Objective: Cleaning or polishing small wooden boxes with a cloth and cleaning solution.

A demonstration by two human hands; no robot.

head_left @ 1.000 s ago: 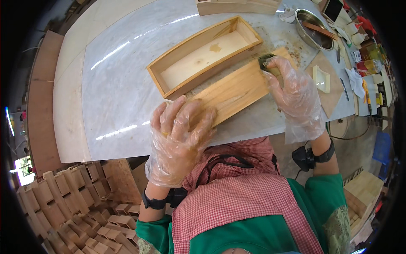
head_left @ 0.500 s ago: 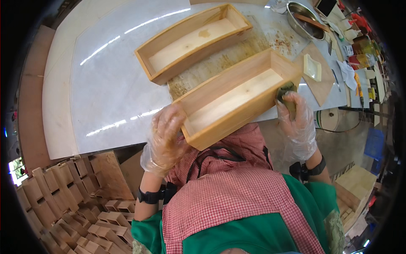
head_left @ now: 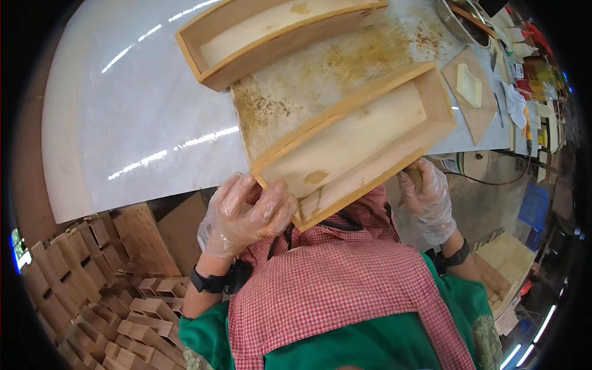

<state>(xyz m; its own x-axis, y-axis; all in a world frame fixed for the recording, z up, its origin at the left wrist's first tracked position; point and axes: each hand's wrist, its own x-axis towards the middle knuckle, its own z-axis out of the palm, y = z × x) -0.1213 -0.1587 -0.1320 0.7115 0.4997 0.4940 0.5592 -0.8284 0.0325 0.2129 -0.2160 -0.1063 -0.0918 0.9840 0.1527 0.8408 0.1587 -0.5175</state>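
Observation:
A long, shallow, open-topped wooden box [head_left: 364, 126] is tilted over the table's near edge, its inside facing me. My left hand [head_left: 250, 213], in a clear plastic glove, grips the box's near left end. My right hand [head_left: 428, 200], gloved the same way, is closed round a dark olive cloth pad [head_left: 415, 179] beneath the box's near right side. The hand and the box hide most of the pad. Brown wet patches show on the box's inner floor near my left hand. A second box [head_left: 277, 46] of the same shape rests beyond it.
The pale table [head_left: 166, 105] carries a stained board [head_left: 265, 111] under the boxes. A steel bowl [head_left: 453, 24] holds a wooden-handled tool at the far right. Nearby lies a small pale tray [head_left: 468, 86] on a thin board. Many wooden pieces [head_left: 142, 314] are stacked at lower left.
The held box has tipped and shifted, bringing its stained inner floor into view. My right hand and the pad have gone from the upper rim to the lower outer side. The whole view has shifted.

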